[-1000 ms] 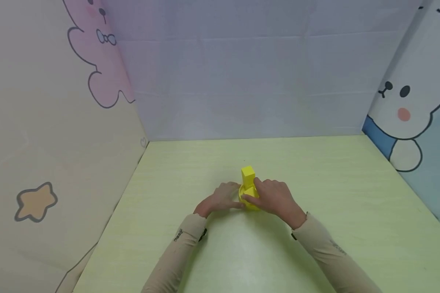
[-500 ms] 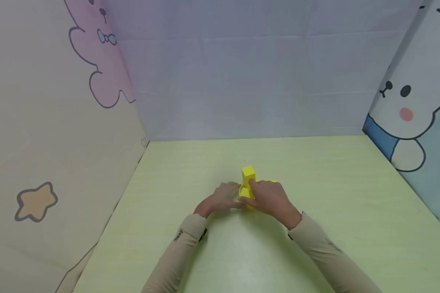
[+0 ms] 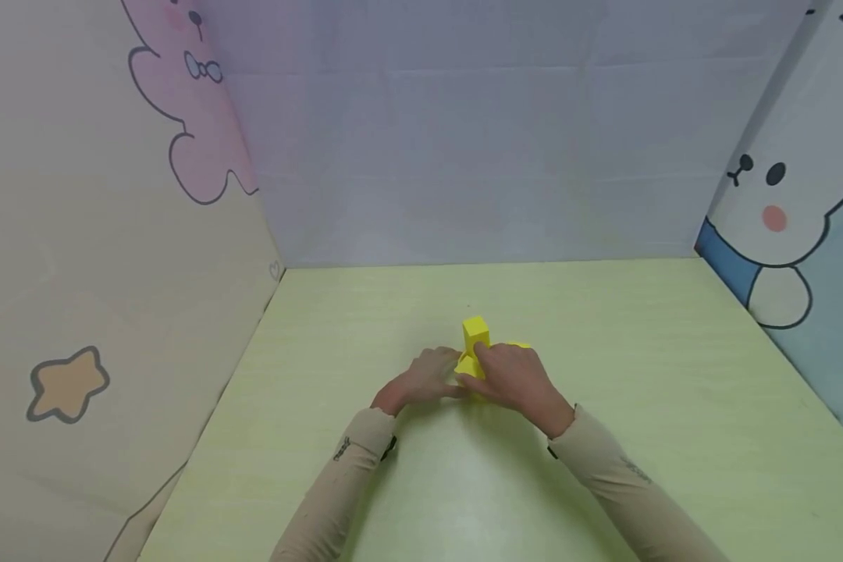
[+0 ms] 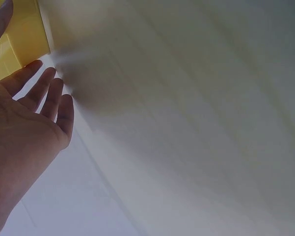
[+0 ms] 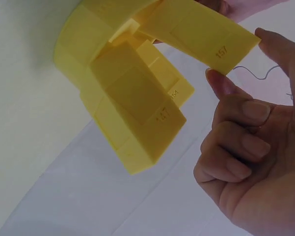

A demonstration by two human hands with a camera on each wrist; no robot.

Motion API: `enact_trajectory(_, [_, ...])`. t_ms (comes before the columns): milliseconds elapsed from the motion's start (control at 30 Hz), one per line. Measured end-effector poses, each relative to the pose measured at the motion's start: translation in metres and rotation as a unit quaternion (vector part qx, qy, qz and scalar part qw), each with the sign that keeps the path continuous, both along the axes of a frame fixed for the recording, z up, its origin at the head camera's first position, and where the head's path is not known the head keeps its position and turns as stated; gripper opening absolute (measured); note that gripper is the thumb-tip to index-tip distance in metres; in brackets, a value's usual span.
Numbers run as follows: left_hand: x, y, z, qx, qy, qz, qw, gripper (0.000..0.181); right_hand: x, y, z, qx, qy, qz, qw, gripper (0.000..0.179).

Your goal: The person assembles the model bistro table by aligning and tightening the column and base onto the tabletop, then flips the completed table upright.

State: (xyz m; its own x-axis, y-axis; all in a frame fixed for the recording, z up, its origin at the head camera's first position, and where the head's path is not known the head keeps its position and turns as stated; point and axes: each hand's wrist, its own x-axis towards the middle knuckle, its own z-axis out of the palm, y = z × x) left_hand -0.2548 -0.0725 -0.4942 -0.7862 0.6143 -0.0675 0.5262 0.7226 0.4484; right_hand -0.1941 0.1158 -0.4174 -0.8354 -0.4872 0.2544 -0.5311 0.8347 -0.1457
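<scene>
A yellow round holder [image 5: 83,37] stands on the table, largely hidden by my hands in the head view. Yellow numbered blocks stick out of it: one marked 147 [image 5: 137,98], one marked 154 [image 5: 167,73] and one marked 157 [image 5: 201,37]. My right hand [image 3: 513,378] pinches the 157 block's end between thumb and index finger, its other fingers curled in. That block slants out of the holder. On the left, my left hand [image 3: 428,376] holds the holder's side, thumb and index finger around it. One tall block [image 3: 475,332] rises upright behind the fingers.
A bit of yellow [image 3: 520,345] shows just past my right knuckles. The pale green tabletop [image 3: 604,328] runs back to a plain cloth wall [image 3: 492,156]. Side walls with cartoon drawings flank the table.
My right hand has shifted slightly left, and the block it pinches has moved left with it. A yellow bit has come into view behind the right hand. My left hand stays put.
</scene>
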Motion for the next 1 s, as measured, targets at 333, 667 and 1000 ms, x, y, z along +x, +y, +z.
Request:
enact_trajectory(333, [0.003,-0.003,0.002,0.013,-0.01,0.014,0.9998,0.062,-0.005,0.009,0.004,0.0,-0.056,0.083,0.995,0.038])
enact_trajectory(667, [0.006,-0.001,0.005,0.023,-0.017,0.013,0.9995,0.061,-0.008,0.01,-0.003,-0.019,-0.026,0.092,0.9953,0.04])
enact_trajectory(1000, [0.006,-0.001,0.003,0.029,-0.033,0.026,0.9987,0.067,-0.004,0.023,-0.011,-0.083,-0.014,0.031,0.996,0.052])
